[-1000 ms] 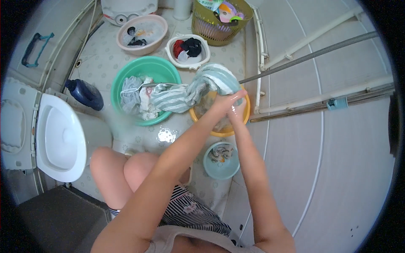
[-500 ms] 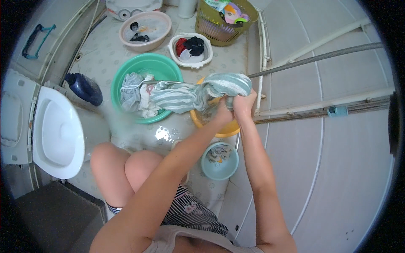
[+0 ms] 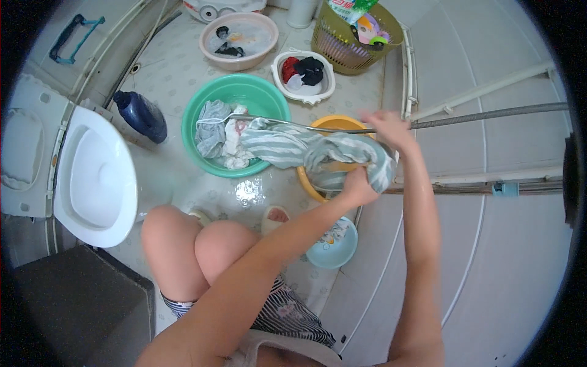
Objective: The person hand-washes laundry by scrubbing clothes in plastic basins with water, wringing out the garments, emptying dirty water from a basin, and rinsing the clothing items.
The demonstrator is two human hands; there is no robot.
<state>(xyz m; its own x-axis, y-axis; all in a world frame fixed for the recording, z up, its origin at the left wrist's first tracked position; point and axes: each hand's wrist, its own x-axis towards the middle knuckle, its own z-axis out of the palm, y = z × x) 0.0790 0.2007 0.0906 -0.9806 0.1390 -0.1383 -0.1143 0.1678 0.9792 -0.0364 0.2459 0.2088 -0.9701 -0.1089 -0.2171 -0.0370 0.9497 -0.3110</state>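
Observation:
A long wet cloth (image 3: 275, 145) with pale green and white stripes stretches in loose twists from the green basin (image 3: 189, 147) across to the yellow basin (image 3: 304, 183). My left hand (image 3: 362, 186) is closed round its right end, above the yellow basin. Just above that end is my right hand (image 3: 392, 129), slightly blurred, with fingers stretched out and no cloth visible in them. A metal shower hose (image 3: 477, 116) passes by the right hand and over the cloth toward the green basin. Grey and white garments (image 3: 212, 129) lie in the green basin.
Beyond stand a pink basin (image 3: 208, 54) of sudsy water, a white basin (image 3: 331, 82) with dark and red clothes, and an olive basket (image 3: 351, 56). A light blue basin (image 3: 335, 257) sits nearer me. Left are a dark blue bottle (image 3: 142, 116) and a toilet (image 3: 98, 177).
My right hand has come off the cloth and moved up and right. The left hand keeps its hold, lower and further right, and the cloth's end now loops open. The view has shifted.

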